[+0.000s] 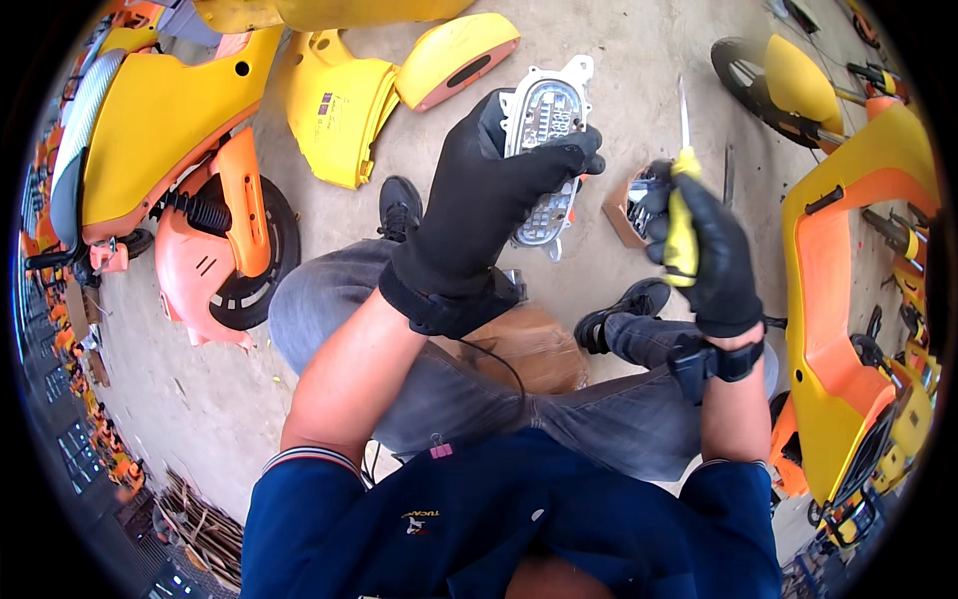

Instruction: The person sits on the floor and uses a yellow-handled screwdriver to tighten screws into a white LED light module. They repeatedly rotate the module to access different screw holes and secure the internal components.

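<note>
My left hand (499,185), in a black glove, is closed around an oval headlight unit (547,110) with a clear lens and pale mounting tabs. Its fingers cross the middle of the unit and hide part of it. To the right, my gloved right hand (707,235) grips a screwdriver (682,215) by its yellow handle. The metal shaft points up and away from me, apart from the headlight unit. Between and beyond my hands, a small open cardboard box (626,212) sits on the floor with dark small parts inside, partly hidden by my right hand.
A yellow scooter body (165,130) with an orange fork and wheel stands at left. Loose yellow panels (339,110) lie on the far floor. Another yellow and orange scooter frame (818,299) is close on my right. A brown cardboard piece (529,349) lies between my legs.
</note>
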Motion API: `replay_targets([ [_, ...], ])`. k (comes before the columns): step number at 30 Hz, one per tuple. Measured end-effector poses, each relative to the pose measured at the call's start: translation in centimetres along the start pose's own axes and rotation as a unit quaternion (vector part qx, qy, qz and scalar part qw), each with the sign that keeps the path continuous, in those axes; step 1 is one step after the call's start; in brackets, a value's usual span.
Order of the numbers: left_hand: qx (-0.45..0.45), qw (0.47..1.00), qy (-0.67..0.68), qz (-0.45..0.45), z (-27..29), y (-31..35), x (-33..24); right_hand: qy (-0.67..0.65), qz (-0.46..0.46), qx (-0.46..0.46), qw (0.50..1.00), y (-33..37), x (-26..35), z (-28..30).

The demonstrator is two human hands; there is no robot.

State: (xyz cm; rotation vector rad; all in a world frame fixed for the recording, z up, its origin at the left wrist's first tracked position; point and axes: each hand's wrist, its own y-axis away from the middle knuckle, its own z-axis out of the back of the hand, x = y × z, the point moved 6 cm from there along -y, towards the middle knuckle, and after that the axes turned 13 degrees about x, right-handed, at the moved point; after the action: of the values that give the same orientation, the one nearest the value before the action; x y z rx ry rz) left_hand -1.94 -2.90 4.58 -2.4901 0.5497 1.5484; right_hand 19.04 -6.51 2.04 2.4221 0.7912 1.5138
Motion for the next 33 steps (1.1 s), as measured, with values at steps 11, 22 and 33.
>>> replay_targets([
  [11, -0.017, 0.999, -0.026, -0.041, -0.3, 0.2, -1.3, 0.286, 0.063, -0.074, 0.953, 2.0, 4.0, -2.9],
  [22, -0.07, 0.992, -0.042, -0.098, 1.5, 0.7, -3.0, 0.473, 0.226, -0.109, 0.844, 6.7, 6.9, -2.8],
  [33, -0.121, 0.955, -0.221, -0.157, 2.6, 1.5, -5.0, 0.4, 0.223, -0.1, 0.884, 6.9, 5.8, -2.8],
])
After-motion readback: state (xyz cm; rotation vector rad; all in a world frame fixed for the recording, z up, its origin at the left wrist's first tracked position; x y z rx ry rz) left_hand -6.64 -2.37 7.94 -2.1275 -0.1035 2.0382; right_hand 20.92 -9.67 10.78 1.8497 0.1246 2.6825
